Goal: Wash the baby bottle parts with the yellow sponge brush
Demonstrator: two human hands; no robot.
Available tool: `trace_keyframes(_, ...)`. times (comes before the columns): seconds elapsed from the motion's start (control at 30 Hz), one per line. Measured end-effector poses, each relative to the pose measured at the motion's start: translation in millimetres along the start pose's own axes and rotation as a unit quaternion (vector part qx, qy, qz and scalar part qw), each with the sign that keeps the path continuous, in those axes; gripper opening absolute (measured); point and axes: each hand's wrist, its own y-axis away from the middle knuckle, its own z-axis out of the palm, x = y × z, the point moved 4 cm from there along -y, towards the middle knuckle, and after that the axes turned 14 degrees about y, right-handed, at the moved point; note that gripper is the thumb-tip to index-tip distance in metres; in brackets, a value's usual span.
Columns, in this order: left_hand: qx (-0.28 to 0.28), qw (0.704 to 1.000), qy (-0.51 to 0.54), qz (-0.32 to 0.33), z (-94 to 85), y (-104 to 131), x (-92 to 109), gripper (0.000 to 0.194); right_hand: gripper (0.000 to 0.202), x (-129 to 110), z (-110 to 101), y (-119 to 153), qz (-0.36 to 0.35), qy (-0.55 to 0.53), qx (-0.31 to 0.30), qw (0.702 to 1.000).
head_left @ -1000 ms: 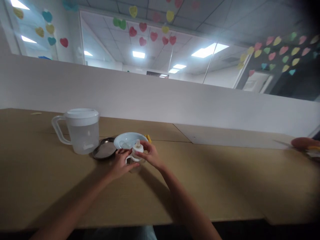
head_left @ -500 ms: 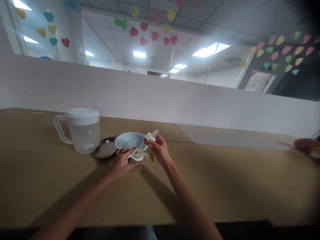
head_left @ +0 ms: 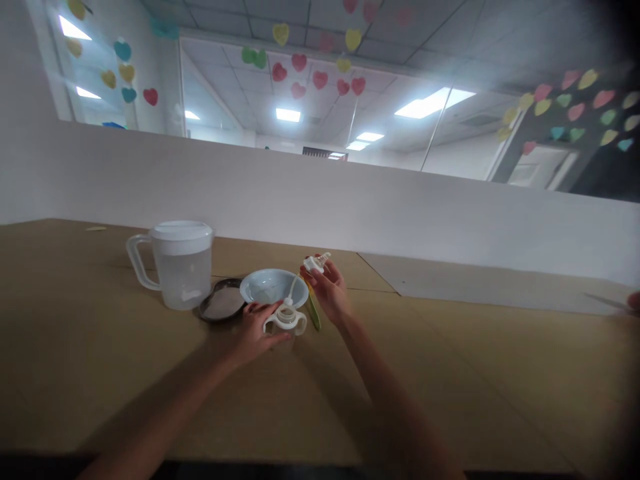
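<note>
My left hand (head_left: 260, 330) is closed around the side of a clear baby bottle (head_left: 287, 321) with a white collar and two loop handles, which stands uncapped on the table. Up and to the right, my right hand (head_left: 327, 287) grips a white bottle cap (head_left: 315, 264) with a clear nipple. A thin straw (head_left: 293, 287) hangs from that cap, its thick white end right at the bottle's mouth. Behind the bottle sits a pale blue bowl (head_left: 275, 275), with something pale inside that I cannot make out. A slim green and yellow tool (head_left: 313, 313) lies beside the bowl.
A lidded clear pitcher (head_left: 185, 270) with a big handle stands at the left. Between it and the bowl is a dark metal dish (head_left: 203, 313) with pale contents. A white partition (head_left: 350, 207) rises behind the table. Another person's hand (head_left: 634, 301) shows at the right edge.
The cap has tilted in my right hand, and its straw now shows hanging down to the bottle's mouth. The whole view has shifted, and the other person's hand is mostly out of frame.
</note>
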Motion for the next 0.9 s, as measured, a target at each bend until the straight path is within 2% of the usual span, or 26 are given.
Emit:
trace_keyframes(0.17,-0.003,1.0,0.002,0.006,-0.3,1.3,0.5,0.063,0.046,24.4,7.2,-23.9,0.01,-0.002,0.003,1.0)
trace_keyframes(0.33,0.004,1.0,0.002,0.012,-1.6,1.4,1.8,0.062,0.044,48.8,4.4,-35.0,0.016,0.105,-0.034,0.994)
trace_keyframes(0.5,-0.004,1.0,0.009,0.019,-3.5,0.6,4.3,0.059,0.042,64.0,-1.1,-42.5,-0.005,0.187,-0.09,0.978)
trace_keyframes(0.7,-0.017,1.0,-0.005,0.009,-3.2,-1.0,4.0,0.059,0.043,81.2,1.0,-46.8,-0.003,0.28,-0.114,0.953)
trace_keyframes(0.9,-0.012,1.0,-0.021,0.015,-1.5,-1.3,0.3,0.06,0.038,82.9,9.0,-37.4,0.011,0.363,-0.168,0.916)
